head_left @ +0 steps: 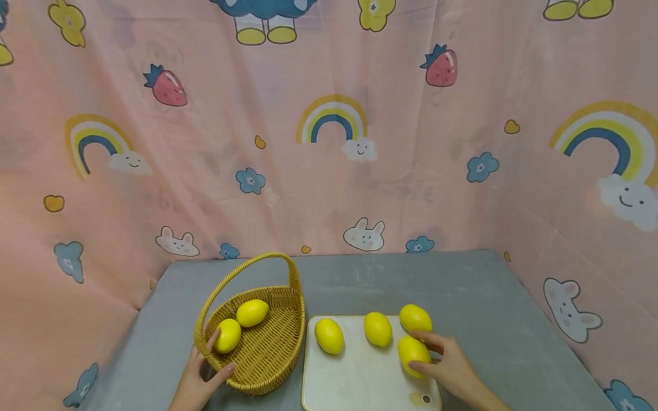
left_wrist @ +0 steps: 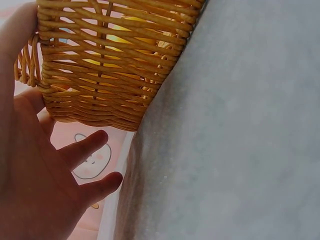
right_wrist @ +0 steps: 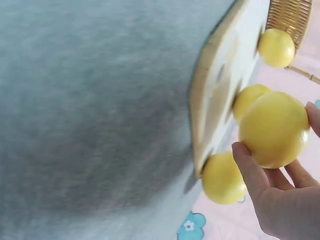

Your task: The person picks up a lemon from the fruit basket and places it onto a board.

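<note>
– When the lemon (head_left: 414,356) is handled, what behaviour applies?

– It sits over the board's (head_left: 342,389) right side, lower right of the head frame. Judging by its smooth, shiny skin, it is probably light, firm and slightly slippery, more apt to roll than break. Grasp it at the widest part, from opposite sides.

– Does the right hand (head_left: 456,373) comply?

– Yes. Thumb and fingertips pinch the lemon from opposite sides. Clearance from the board cannot be told.

– What do the containers hold?

– The basket (head_left: 271,349), lower left of centre, contains the upper lemon (head_left: 252,313) and the lower lemon (head_left: 227,336), both toward its left. The board carries the left lemon (head_left: 329,336) and the middle lemon (head_left: 378,329); the corner lemon (head_left: 415,319) lies at its upper right corner.

– And the left hand (head_left: 194,383)?

– Thumb and forefinger hold over the basket's rim; two other fingers spread apart, off the weave.
</note>
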### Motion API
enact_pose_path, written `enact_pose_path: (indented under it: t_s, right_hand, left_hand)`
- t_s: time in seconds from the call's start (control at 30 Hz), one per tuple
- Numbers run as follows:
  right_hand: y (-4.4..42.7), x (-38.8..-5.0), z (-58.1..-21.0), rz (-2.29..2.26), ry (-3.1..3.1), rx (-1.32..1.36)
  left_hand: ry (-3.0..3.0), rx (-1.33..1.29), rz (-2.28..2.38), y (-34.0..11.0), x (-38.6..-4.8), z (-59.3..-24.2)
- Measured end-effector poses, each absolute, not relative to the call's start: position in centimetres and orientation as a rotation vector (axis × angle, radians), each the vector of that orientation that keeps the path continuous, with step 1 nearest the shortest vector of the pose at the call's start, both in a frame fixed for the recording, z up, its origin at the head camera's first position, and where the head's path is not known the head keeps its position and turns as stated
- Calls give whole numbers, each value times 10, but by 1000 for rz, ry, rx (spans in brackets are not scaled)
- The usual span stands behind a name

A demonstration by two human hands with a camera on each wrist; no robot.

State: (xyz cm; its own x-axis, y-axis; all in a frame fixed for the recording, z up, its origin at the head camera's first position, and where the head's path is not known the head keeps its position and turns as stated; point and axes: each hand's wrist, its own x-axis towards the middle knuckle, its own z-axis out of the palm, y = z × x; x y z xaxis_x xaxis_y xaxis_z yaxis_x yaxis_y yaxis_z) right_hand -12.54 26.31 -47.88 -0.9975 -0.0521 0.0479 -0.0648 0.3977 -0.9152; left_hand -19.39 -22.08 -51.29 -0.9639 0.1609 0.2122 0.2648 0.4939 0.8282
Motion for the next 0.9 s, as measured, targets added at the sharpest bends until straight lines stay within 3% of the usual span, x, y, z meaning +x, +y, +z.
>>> enact_pose_path:
  t_s: [0.9]
  right_hand:
    - [264, -122, -491, 1640, -2648, -45]
  left_hand:
    - [-2681, -296, -1459, -221, -195, -511]
